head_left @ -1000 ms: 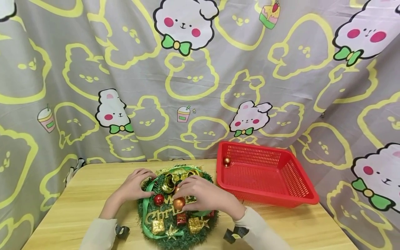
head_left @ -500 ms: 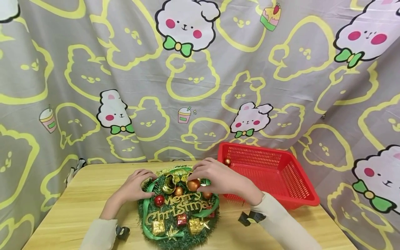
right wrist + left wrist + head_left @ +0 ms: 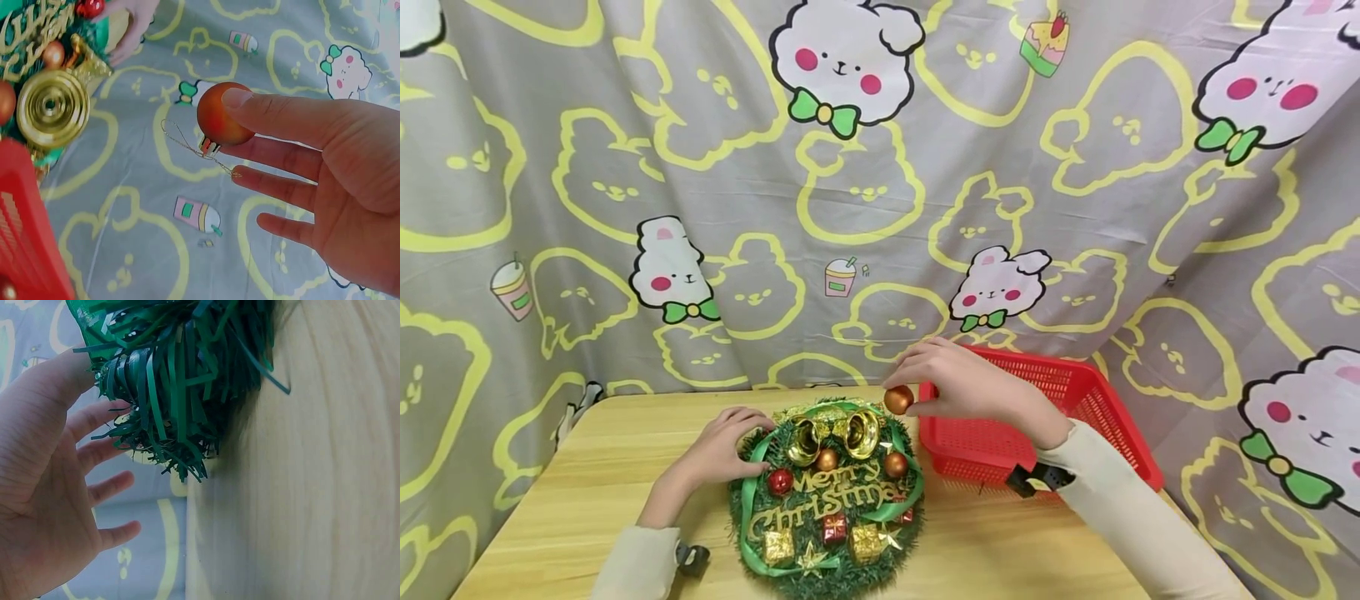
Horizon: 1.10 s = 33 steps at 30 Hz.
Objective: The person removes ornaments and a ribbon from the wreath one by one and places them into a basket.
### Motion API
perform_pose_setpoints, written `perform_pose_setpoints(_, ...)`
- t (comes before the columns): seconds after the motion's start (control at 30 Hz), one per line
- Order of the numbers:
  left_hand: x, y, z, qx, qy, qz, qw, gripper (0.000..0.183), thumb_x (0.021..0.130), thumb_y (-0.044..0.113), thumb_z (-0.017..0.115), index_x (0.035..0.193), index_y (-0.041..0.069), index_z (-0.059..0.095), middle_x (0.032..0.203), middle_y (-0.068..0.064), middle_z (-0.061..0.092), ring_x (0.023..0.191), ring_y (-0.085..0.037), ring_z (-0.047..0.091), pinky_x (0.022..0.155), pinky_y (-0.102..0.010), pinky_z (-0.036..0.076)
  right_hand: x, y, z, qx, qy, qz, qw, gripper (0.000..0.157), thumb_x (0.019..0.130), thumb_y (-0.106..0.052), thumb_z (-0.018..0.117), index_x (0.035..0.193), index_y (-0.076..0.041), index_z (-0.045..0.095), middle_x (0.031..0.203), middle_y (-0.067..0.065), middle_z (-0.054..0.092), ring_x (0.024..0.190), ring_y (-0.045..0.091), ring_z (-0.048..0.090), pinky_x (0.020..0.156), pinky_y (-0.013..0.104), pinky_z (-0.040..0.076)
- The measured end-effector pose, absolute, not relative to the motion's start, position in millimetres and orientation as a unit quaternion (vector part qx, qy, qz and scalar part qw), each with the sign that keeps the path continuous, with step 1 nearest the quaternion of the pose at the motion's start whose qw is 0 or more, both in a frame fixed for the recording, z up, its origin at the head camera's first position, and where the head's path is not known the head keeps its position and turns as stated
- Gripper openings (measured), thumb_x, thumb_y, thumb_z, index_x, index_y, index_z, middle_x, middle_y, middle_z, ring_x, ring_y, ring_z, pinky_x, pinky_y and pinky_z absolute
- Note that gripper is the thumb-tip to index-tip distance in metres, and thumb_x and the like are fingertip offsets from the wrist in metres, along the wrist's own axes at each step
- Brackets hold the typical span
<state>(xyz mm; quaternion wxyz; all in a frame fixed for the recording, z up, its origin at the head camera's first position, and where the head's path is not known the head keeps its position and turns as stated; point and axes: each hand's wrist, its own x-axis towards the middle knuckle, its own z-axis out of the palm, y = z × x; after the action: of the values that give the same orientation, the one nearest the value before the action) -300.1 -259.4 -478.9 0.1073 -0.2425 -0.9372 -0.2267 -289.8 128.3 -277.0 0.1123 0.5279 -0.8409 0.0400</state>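
A green Christmas wreath (image 3: 808, 546) lies on the table, bearing gold bells (image 3: 861, 435), gold lettering, small gift boxes and several baubles. At its left edge my left hand (image 3: 724, 450) holds the tinsel (image 3: 181, 394), thumb on the front and fingertips reaching behind. My right hand (image 3: 958, 382) pinches an orange-copper bauble (image 3: 224, 115) between thumb and index finger, up beyond the wreath's top right. From the bauble's cap hangs a thin gold cord loop (image 3: 187, 140). The other right fingers are spread out loosely.
A red plastic basket (image 3: 1116, 417) stands right of the wreath, partly covered by the right hand and forearm. A small gold ball (image 3: 7, 289) shows in it in the right wrist view. The wooden table (image 3: 587, 475) ends at a patterned curtain (image 3: 880, 208).
My right hand has lifted the bauble from over the middle of the wreath and carried it up and right, beside the basket. My left hand stays at the wreath's edge.
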Motion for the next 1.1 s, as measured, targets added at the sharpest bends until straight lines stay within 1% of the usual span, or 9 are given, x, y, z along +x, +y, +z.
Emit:
perform_pose_setpoints(0.13, -301.2, -259.1, -479.7, -0.246, -0.937, -0.224, 0.111, 0.055, 0.076, 0.03, 0.088, 0.125, 0.019, 0.068, 0.136, -0.014, 0.061, 0.131, -0.043, 0.049, 0.104, -0.073, 0.037, -293.2, 138.3, -268.3, 0.516, -0.849, 0.036, 0.106, 0.037, 0.081, -0.022, 0.088, 0.116, -0.02, 0.077, 0.115, -0.005, 0.076, 0.116, 0.021, 0.064, 0.102, 0.045, 0.05)
perform_pose_setpoints(0.27, -300.8, -259.4, -479.7, -0.246, -0.937, -0.223, 0.112, 0.055, 0.076, 0.03, 0.088, 0.125, 0.018, 0.068, 0.136, -0.014, 0.062, 0.131, -0.043, 0.049, 0.104, -0.072, 0.038, -299.1, 147.5, -261.6, 0.505, -0.857, 0.031, 0.094, 0.036, 0.079, -0.02, 0.088, 0.114, -0.018, 0.078, 0.111, -0.005, 0.076, 0.113, 0.022, 0.064, 0.1, 0.045, 0.05)
perform_pose_setpoints(0.4, -300.1, -259.4, -479.5, -0.246, -0.937, -0.222, 0.112, 0.054, 0.076, 0.03, 0.088, 0.125, 0.018, 0.068, 0.136, -0.014, 0.061, 0.131, -0.043, 0.049, 0.103, -0.072, 0.038, -308.8, 158.0, -257.9, 0.497, -0.863, 0.023, 0.083, 0.034, 0.08, -0.018, 0.087, 0.113, -0.016, 0.078, 0.11, -0.004, 0.076, 0.11, 0.021, 0.065, 0.097, 0.042, 0.053)
perform_pose_setpoints(0.57, -299.1, -259.7, -478.8, -0.246, -0.936, -0.224, 0.112, 0.054, 0.076, 0.03, 0.088, 0.125, 0.018, 0.068, 0.135, -0.014, 0.062, 0.13, -0.043, 0.049, 0.104, -0.072, 0.038, -320.7, 171.1, -253.1, 0.484, -0.871, 0.015, 0.076, 0.034, 0.079, -0.017, 0.088, 0.111, -0.014, 0.078, 0.106, -0.003, 0.076, 0.101, 0.017, 0.069, 0.09, 0.037, 0.058)
perform_pose_setpoints(0.7, -298.9, -259.4, -479.2, -0.246, -0.936, -0.227, 0.11, 0.054, 0.076, 0.03, 0.088, 0.125, 0.018, 0.068, 0.136, -0.014, 0.062, 0.13, -0.043, 0.049, 0.104, -0.072, 0.038, -331.1, 183.8, -253.3, 0.466, -0.882, 0.017, 0.069, 0.033, 0.08, -0.013, 0.087, 0.111, -0.011, 0.078, 0.108, -0.001, 0.077, 0.1, 0.019, 0.072, 0.09, 0.039, 0.059)
perform_pose_setpoints(0.77, -299.0, -259.3, -479.6, -0.245, -0.936, -0.227, 0.109, 0.054, 0.076, 0.03, 0.088, 0.125, 0.018, 0.068, 0.136, -0.014, 0.061, 0.13, -0.043, 0.049, 0.104, -0.072, 0.037, -336.8, 189.8, -254.4, 0.456, -0.887, 0.022, 0.066, 0.029, 0.08, -0.011, 0.086, 0.109, -0.01, 0.079, 0.104, 0.0, 0.078, 0.096, 0.02, 0.072, 0.089, 0.041, 0.059)
perform_pose_setpoints(0.93, -299.9, -259.6, -480.6, -0.243, -0.937, -0.224, 0.112, 0.054, 0.076, 0.03, 0.088, 0.125, 0.019, 0.068, 0.136, -0.013, 0.061, 0.131, -0.043, 0.049, 0.104, -0.072, 0.037, -352.4, 204.3, -259.3, 0.416, -0.907, 0.04, 0.047, 0.03, 0.081, -0.009, 0.084, 0.11, -0.013, 0.08, 0.097, -0.003, 0.077, 0.091, 0.017, 0.069, 0.086, 0.042, 0.058)
perform_pose_setpoints(1.1, -299.8, -259.5, -479.5, -0.244, -0.937, -0.224, 0.11, 0.054, 0.076, 0.03, 0.088, 0.125, 0.019, 0.068, 0.136, -0.013, 0.061, 0.131, -0.043, 0.049, 0.104, -0.072, 0.037, -370.0, 219.2, -269.1, 0.384, -0.921, 0.061, 0.018, 0.032, 0.083, -0.008, 0.082, 0.114, -0.012, 0.079, 0.1, 0.0, 0.078, 0.093, 0.016, 0.069, 0.086, 0.042, 0.058)
